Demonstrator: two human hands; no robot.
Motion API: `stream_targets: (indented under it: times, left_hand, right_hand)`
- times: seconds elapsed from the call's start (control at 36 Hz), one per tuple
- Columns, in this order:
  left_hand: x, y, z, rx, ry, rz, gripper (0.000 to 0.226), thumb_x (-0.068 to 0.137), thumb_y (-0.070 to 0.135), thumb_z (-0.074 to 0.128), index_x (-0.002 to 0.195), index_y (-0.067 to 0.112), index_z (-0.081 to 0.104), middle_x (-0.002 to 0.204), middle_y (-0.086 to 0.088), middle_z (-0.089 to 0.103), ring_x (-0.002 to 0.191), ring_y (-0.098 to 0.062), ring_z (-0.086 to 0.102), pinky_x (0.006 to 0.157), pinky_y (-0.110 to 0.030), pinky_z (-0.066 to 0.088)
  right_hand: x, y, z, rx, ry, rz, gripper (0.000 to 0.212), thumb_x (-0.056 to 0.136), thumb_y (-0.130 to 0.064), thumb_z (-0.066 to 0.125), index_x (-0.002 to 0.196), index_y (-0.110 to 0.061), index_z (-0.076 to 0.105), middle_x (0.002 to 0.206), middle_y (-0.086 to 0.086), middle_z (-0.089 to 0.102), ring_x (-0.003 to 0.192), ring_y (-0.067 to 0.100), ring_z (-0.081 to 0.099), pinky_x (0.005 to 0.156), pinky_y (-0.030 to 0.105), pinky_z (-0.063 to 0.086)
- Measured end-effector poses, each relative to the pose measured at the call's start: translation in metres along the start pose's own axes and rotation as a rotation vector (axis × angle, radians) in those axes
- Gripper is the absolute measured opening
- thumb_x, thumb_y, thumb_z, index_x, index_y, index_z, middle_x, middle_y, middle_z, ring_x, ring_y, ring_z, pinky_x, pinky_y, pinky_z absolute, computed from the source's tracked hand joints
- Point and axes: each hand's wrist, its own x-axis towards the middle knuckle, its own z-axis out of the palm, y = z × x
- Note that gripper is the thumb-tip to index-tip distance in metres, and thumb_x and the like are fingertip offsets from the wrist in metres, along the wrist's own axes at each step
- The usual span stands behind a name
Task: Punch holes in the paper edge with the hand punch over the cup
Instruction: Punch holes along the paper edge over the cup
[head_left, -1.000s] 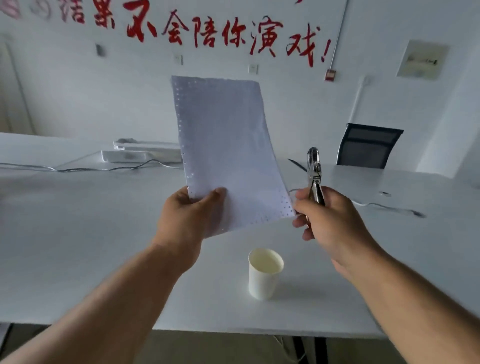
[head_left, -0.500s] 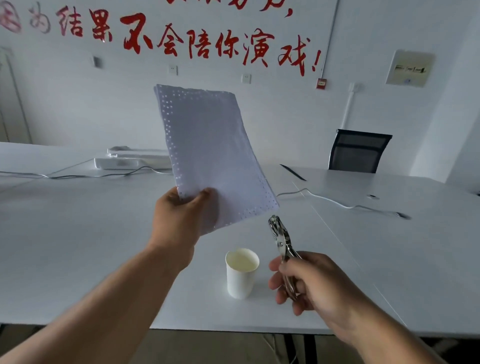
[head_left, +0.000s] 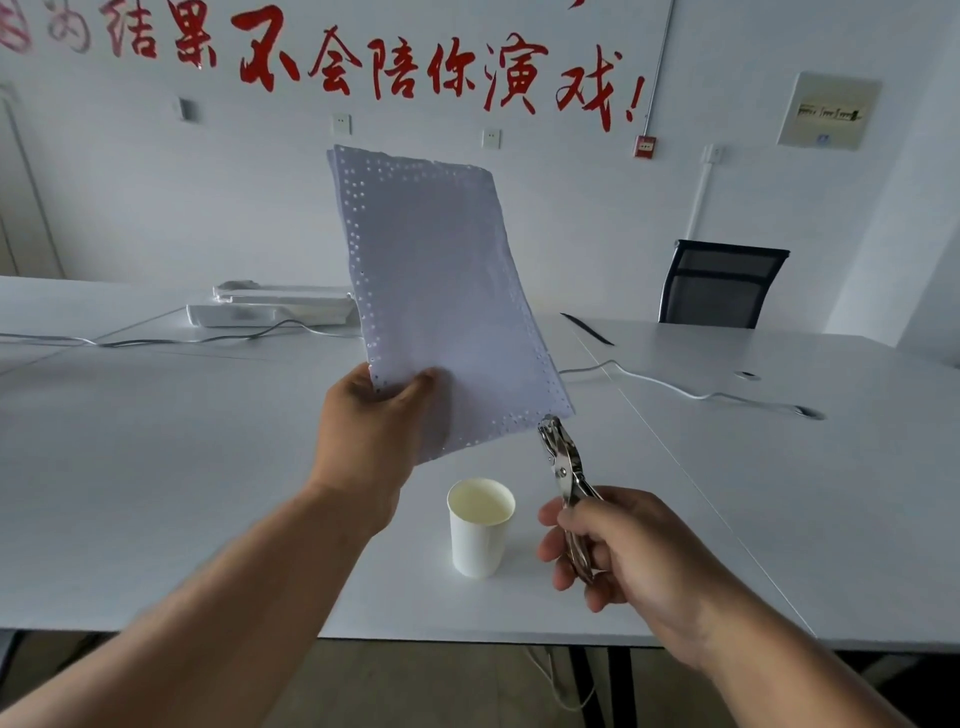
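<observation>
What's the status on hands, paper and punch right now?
Left hand grips punched paper upright. Right hand holds hand punch, head at the paper's lower right corner. Cup below, slightly left. Nothing in the way.

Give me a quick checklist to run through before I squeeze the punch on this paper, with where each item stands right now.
1. Left hand grips the paper at its lower left corner: ok.
2. Right hand holds the hand punch by its handles: ok.
3. Punch head at the paper's lower right corner: ok; whether the edge sits inside the jaws: cannot tell.
4. Punch head over the cup: not ok, it looks off to the cup's right.
5. Cup upright on the table, mouth open: ok.
6. Unpunched edge left at that corner: cannot tell.
</observation>
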Motion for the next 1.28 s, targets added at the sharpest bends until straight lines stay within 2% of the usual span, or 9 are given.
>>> stream_targets:
  times: [0.11,0.25,0.5,0.67,0.75,0.89,1.03,1.22,1.28]
  left_hand:
    - [0.0,0.0,0.0,-0.005,0.009,0.002,0.011,0.091,0.014,0.075,0.1,0.012,0.08,0.102,-0.009,0.084,0.085,-0.022,0.074,0.09,-0.051,0.063]
    - [-0.001,-0.002,0.0,-0.01,0.006,0.004,0.01,0.093,0.013,0.074,0.101,0.014,0.08,0.106,-0.009,0.084,0.088,-0.021,0.076,0.07,-0.03,0.065]
    - [0.0,-0.006,0.0,-0.014,-0.004,-0.013,0.011,0.094,0.012,0.074,0.102,0.015,0.08,0.102,-0.004,0.084,0.089,-0.022,0.076,0.072,-0.031,0.063]
    - [-0.001,-0.008,0.001,-0.035,-0.019,-0.027,0.012,0.094,0.012,0.074,0.103,0.015,0.08,0.108,-0.009,0.084,0.11,-0.032,0.077,0.082,-0.038,0.065]
    - [-0.003,-0.01,0.0,-0.047,-0.034,-0.043,0.012,0.094,0.011,0.073,0.104,0.014,0.08,0.107,-0.008,0.085,0.109,-0.03,0.078,0.08,-0.035,0.066]
    - [-0.007,-0.014,-0.001,-0.028,-0.091,-0.06,0.011,0.095,0.012,0.073,0.102,0.017,0.079,0.101,-0.001,0.085,0.107,-0.027,0.079,0.092,-0.043,0.064]
    - [-0.006,-0.015,-0.004,-0.018,-0.12,-0.063,0.017,0.093,0.016,0.074,0.11,0.014,0.079,0.11,-0.005,0.085,0.11,-0.03,0.078,0.102,-0.054,0.058]
    - [-0.008,-0.015,-0.003,-0.017,-0.14,-0.062,0.009,0.097,0.014,0.07,0.099,0.017,0.079,0.1,0.001,0.084,0.096,-0.022,0.078,0.095,-0.044,0.062]
    - [-0.008,-0.015,-0.003,-0.011,-0.145,-0.059,0.009,0.094,0.017,0.072,0.1,0.016,0.079,0.105,-0.003,0.085,0.094,-0.022,0.077,0.096,-0.044,0.061]
  right_hand:
    - [0.001,0.003,0.0,-0.021,0.006,0.002,0.019,0.093,-0.011,0.056,0.097,-0.004,0.073,0.075,0.013,0.076,0.062,0.024,0.066,0.049,0.03,0.042]
    - [0.004,0.003,0.0,-0.04,0.008,0.007,0.018,0.093,-0.01,0.057,0.098,-0.004,0.073,0.076,0.013,0.076,0.061,0.024,0.066,0.048,0.03,0.042]
    - [0.006,0.004,0.0,-0.055,0.015,0.014,0.018,0.093,-0.012,0.058,0.098,-0.004,0.073,0.075,0.011,0.076,0.062,0.023,0.066,0.049,0.03,0.043]
    - [0.011,0.005,0.0,-0.061,0.024,0.015,0.017,0.092,-0.013,0.058,0.097,-0.005,0.073,0.075,0.01,0.077,0.062,0.023,0.066,0.049,0.029,0.043]
    - [0.013,0.005,0.001,-0.062,0.033,0.009,0.017,0.092,-0.014,0.059,0.097,-0.005,0.073,0.074,0.01,0.076,0.062,0.023,0.065,0.049,0.029,0.042]
    - [0.016,0.004,0.003,-0.059,0.05,-0.026,0.019,0.091,-0.012,0.06,0.099,0.001,0.072,0.073,0.009,0.075,0.06,0.022,0.063,0.048,0.03,0.04]
    - [0.017,0.006,0.003,-0.067,0.056,-0.039,0.018,0.091,-0.012,0.06,0.095,-0.001,0.072,0.07,0.009,0.073,0.059,0.023,0.06,0.048,0.031,0.038]
    - [0.017,0.009,0.004,-0.097,0.085,-0.03,0.029,0.089,-0.014,0.062,0.095,0.014,0.066,0.065,0.012,0.065,0.054,0.024,0.055,0.045,0.03,0.032]
    - [0.017,0.008,0.004,-0.1,0.099,-0.032,0.031,0.088,-0.014,0.062,0.094,0.017,0.064,0.066,0.015,0.062,0.053,0.025,0.053,0.045,0.029,0.03]
